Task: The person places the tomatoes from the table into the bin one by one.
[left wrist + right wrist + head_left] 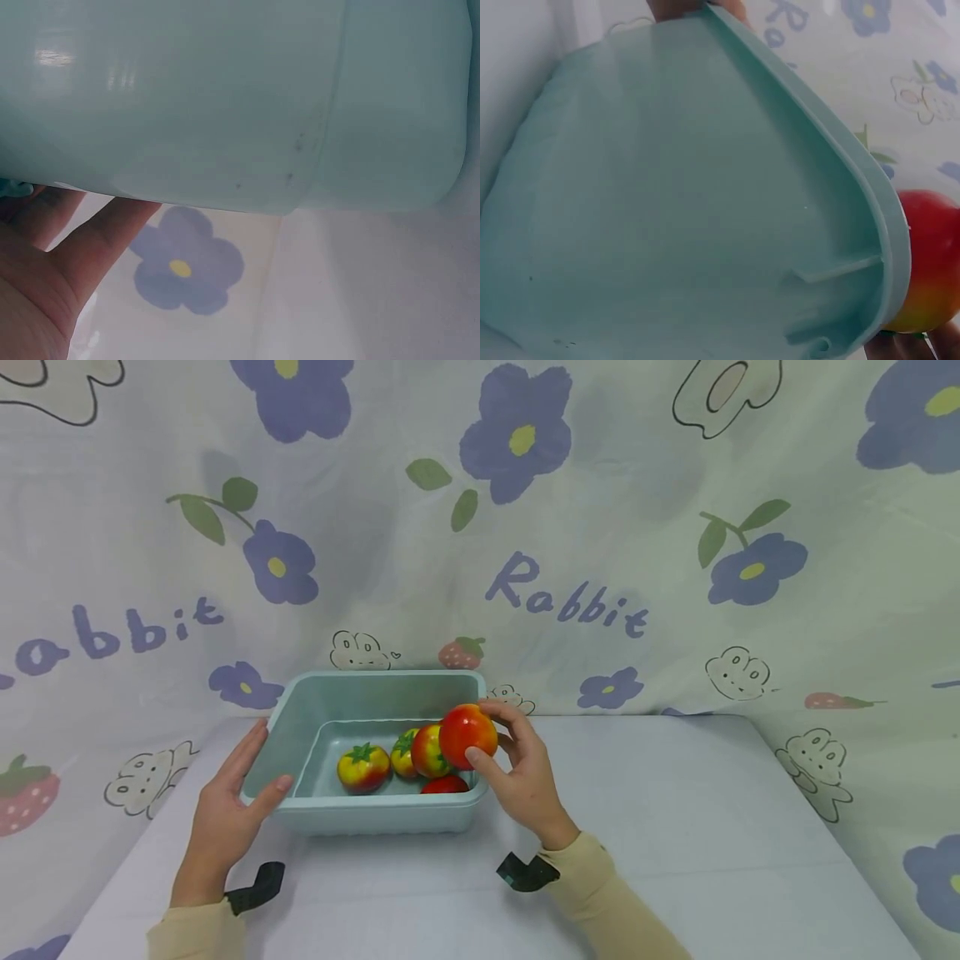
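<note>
In the head view a pale teal plastic bin [375, 818] stands on the table. My right hand [525, 777] grips a red tomato [467, 737] between thumb and fingers, just above the bin's right end. The right wrist view shows that tomato [930, 259] beyond the bin's rim [889, 232]. Lower in the bin lie several more red-and-yellow tomatoes, among them one with a green calyx [363, 768] and a red one [446, 785] partly hidden by the front wall. My left hand [228, 814] rests against the bin's left side with its fingers extended; the left wrist view shows its fingers [105, 240] at the bin wall.
A white cloth covers the table [675, 827]. Close behind the bin hangs a fabric backdrop [600, 527] printed with flowers, rabbits and lettering. A black wrist camera mount sits on each forearm.
</note>
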Tool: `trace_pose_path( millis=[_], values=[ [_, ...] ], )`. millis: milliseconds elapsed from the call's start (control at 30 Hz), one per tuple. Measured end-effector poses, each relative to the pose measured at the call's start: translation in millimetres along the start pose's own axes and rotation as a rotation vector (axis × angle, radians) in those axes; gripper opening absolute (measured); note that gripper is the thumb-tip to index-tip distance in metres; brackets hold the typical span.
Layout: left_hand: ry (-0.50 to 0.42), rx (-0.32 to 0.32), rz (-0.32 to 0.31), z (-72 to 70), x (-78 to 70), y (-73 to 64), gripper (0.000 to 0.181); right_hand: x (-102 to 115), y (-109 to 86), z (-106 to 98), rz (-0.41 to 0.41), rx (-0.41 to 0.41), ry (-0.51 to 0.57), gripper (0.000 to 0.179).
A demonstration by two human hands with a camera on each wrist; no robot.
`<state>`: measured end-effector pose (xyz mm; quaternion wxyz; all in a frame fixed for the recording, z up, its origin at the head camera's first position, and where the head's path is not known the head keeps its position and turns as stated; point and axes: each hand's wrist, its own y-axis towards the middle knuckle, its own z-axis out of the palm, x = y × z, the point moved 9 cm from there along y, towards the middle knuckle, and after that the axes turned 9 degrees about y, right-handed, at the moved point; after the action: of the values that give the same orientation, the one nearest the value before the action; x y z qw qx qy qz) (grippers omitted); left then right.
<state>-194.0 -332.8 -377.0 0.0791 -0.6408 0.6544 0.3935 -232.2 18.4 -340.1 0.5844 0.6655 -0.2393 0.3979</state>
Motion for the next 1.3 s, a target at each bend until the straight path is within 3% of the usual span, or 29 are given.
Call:
trace_pose_path(
  millis=[567, 833, 1300],
  values=[
    [0.005, -0.01, 0.003, -0.1, 1.1, -0.7, 0.076, -3.9, -2.5, 19.1, -0.046, 0.09, -0.086, 0.044],
    [0.01, -0.004, 0.006, 0.1, -0.5, -0.3, 0.076, -5.3, -3.5, 21.0, -0.027, 0.099, -0.095, 0.045],
    [0.012, -0.005, 0.008, 0.2, -1.4, -0.3, 0.076, -1.9, -3.9, 11.9, -0.088, 0.103, -0.139, 0.045]
  ],
)
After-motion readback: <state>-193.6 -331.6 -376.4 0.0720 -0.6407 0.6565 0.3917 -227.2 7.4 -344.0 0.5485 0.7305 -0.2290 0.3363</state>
